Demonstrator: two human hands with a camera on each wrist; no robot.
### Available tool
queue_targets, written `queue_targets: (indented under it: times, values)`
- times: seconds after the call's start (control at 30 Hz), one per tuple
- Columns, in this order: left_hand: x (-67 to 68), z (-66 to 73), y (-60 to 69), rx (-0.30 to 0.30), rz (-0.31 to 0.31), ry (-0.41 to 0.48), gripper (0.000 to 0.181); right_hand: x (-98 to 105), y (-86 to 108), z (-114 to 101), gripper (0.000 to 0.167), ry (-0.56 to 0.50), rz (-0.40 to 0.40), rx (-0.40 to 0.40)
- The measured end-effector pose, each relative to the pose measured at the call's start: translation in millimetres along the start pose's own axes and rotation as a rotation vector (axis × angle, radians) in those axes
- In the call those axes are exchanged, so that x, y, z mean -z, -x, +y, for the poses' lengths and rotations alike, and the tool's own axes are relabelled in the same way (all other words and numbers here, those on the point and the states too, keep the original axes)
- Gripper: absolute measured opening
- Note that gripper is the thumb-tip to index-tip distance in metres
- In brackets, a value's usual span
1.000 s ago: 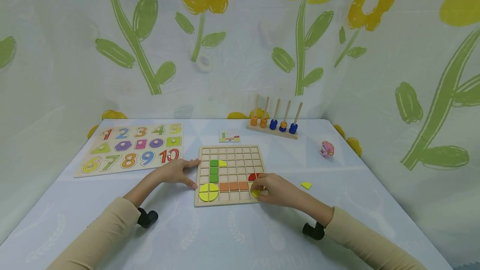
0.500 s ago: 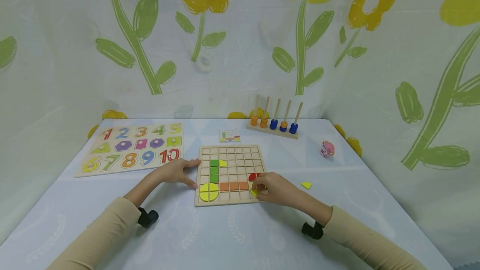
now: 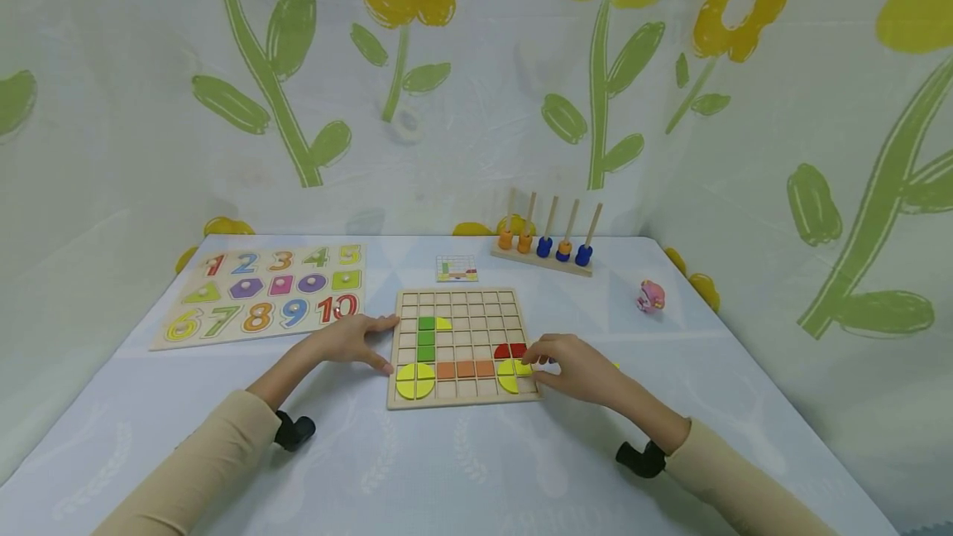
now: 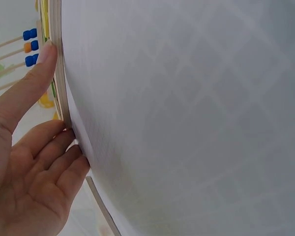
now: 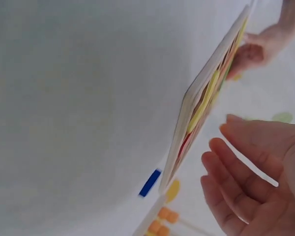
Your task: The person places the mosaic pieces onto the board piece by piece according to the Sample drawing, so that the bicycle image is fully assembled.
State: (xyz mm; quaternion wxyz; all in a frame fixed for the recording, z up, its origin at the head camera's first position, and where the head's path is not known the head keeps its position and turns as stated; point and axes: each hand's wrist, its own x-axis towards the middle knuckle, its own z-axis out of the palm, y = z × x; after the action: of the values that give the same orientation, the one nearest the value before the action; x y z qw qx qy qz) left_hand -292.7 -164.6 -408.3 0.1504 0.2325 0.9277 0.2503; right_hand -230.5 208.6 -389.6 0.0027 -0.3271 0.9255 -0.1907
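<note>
A wooden grid board (image 3: pixel 472 390) lies mid-table. My left hand (image 3: pixel 347 341) rests on its left edge, thumb and fingers extended against the rim. My right hand (image 3: pixel 572 367) is just off the lower right corner, holding nothing; in the right wrist view its loosely bent fingers (image 5: pixel 226 169) are apart from the board. Three yellow quarter-circle pieces (image 3: pixel 508 385) sit in that corner, below red pieces (image 3: pixel 502 351). Orange squares (image 3: pixel 465 370) run along the lower row to a yellow circle (image 3: pixel 414 382) of quarters. Green squares (image 3: pixel 425 337) stand above, beside one yellow quarter (image 3: pixel 442 324).
A loose yellow piece (image 3: pixel 616 366) is mostly hidden behind my right hand. A small pattern card (image 3: pixel 456 269) lies behind the board. A number puzzle (image 3: pixel 260 296) is at left, a peg bead stand (image 3: pixel 542 256) at the back, a pink toy (image 3: pixel 651 296) at right.
My right hand has let go of the yellow quarter piece and drawn back to the right, uncovering the board's lower right corner. My left hand stays put.
</note>
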Motion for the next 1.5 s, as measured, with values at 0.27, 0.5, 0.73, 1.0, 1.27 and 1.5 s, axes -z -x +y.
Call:
queue_targets:
  times: [0.27, 0.5, 0.73, 1.0, 1.27, 1.5]
  values:
    - [-0.3, -1.2, -0.6, -0.004, 0.003, -0.002, 0.092, 7, 22.2, 19, 0.022, -0.021, -0.012, -0.093]
    - [0.1, -0.6, -0.3, 0.002, 0.001, -0.002, 0.092, 17, 39.0, 38, 0.025, 0.019, -0.018, -0.155]
    - [2.0, 1.0, 0.5, 0.005, -0.001, -0.007, 0.092, 27, 49.6, 56, 0.027, 0.03, -0.036, -0.182]
    - [2.4, 2.3, 1.3, 0.009, 0.0, -0.001, 0.092, 34, 56.0, 73, 0.024, 0.026, -0.05, -0.14]
    - [1.0, 2.1, 0.8, 0.02, -0.003, 0.002, 0.093, 37, 60.3, 83, 0.028, -0.033, -0.07, -0.132]
    - [0.5, 2.4, 0.7, 0.026, -0.002, 0.003, 0.093, 38, 60.4, 85, 0.029, -0.1, -0.071, -0.117]
